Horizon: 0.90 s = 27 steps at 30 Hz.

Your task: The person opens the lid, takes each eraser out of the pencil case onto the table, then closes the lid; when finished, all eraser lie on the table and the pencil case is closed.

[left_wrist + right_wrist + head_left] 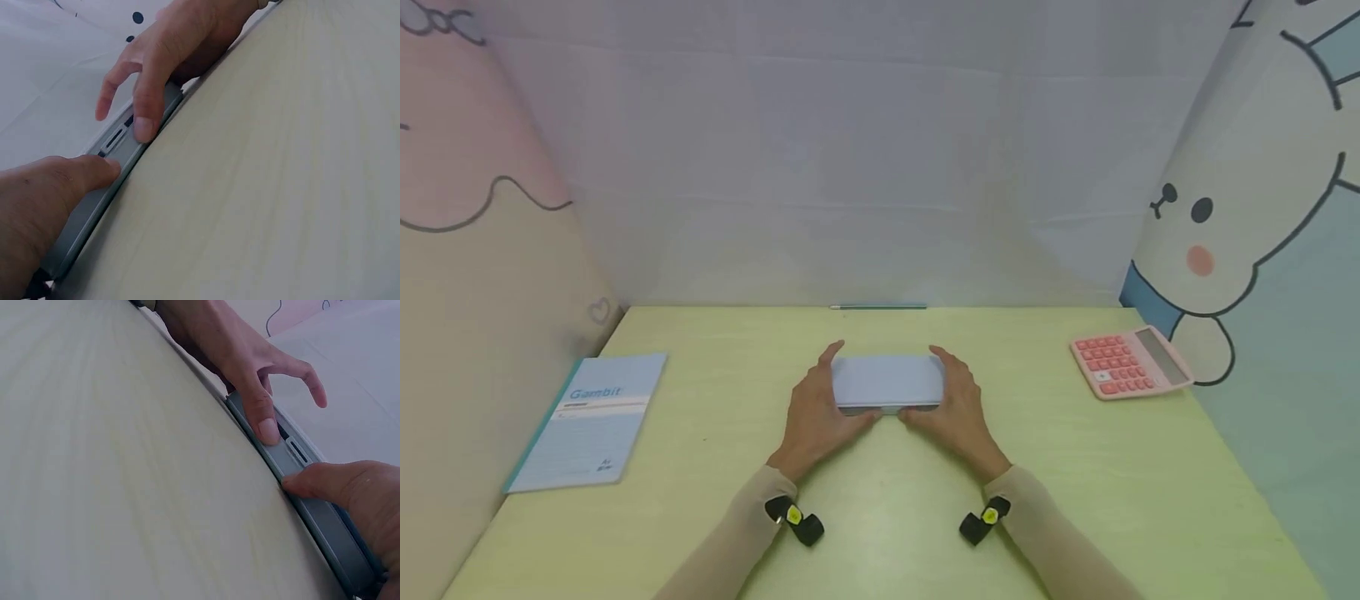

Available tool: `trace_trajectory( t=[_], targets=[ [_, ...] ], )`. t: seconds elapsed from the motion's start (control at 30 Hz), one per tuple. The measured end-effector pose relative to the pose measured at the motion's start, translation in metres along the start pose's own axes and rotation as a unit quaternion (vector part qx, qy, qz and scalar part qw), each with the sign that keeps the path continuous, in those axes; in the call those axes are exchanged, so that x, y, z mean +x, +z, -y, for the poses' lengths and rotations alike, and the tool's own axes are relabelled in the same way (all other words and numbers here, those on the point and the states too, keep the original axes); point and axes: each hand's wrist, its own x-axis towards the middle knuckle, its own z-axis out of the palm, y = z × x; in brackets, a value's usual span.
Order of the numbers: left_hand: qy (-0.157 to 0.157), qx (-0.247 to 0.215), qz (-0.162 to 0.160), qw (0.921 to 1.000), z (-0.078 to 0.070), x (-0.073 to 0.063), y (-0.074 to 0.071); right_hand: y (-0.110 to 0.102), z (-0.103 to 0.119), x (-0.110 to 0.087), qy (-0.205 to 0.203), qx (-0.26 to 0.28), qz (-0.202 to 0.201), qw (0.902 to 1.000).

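Observation:
A flat rectangular case (888, 379) with a white top lies on the table in the head view. Its grey-green front (94, 200) carries a small slotted latch (114, 137). My left hand (820, 412) holds the left end, its thumb on the front face. At the other end my right hand (953, 408) holds the case the same way. The thumbs rest on the front, close to either side of the latch (299, 451) in the right wrist view. The fingers behind the case are partly hidden.
A Gambit notebook (598, 417) lies at the table's left edge. On the right sits a pink calculator (1138, 367). A thin green pen or pencil (880, 307) lies along the far edge, before a white cloth backdrop (880, 167).

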Motion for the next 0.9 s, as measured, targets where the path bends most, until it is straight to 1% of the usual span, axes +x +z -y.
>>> trace_trajectory(
  t=[0.1, 0.2, 0.37, 0.47, 0.6, 0.77, 0.83, 0.9],
  targets=[
    [0.001, -0.033, 0.010, 0.9994, 0.010, 0.000, -0.006, -0.004, -0.001, 0.000, 0.008, 0.019, 0.028, 0.9994],
    [0.008, -0.051, 0.021, 0.9984, 0.016, 0.001, -0.012, -0.013, -0.004, 0.000, 0.025, 0.058, 0.045, 0.9970],
    [0.033, -0.045, 0.020, 0.9982, 0.020, 0.004, -0.012, -0.021, -0.007, 0.003, 0.041, 0.096, 0.058, 0.9929],
    [0.034, -0.048, 0.020, 0.9981, 0.021, 0.005, -0.012, -0.025, -0.009, 0.007, 0.054, 0.103, 0.069, 0.9909],
    [0.023, -0.055, 0.022, 0.9980, 0.021, 0.005, -0.009, -0.035, -0.014, 0.015, 0.076, 0.111, 0.077, 0.9880],
    [0.015, -0.063, 0.017, 0.9977, 0.022, 0.005, -0.007, -0.046, -0.016, 0.027, 0.067, 0.092, 0.081, 0.9902],
    [0.021, -0.061, 0.017, 0.9978, 0.023, 0.005, -0.008, -0.047, -0.014, 0.034, 0.063, 0.092, 0.082, 0.9904],
    [0.029, -0.058, 0.021, 0.9977, 0.026, 0.006, -0.011, -0.047, -0.011, 0.042, 0.071, 0.101, 0.077, 0.9893]
  ],
)
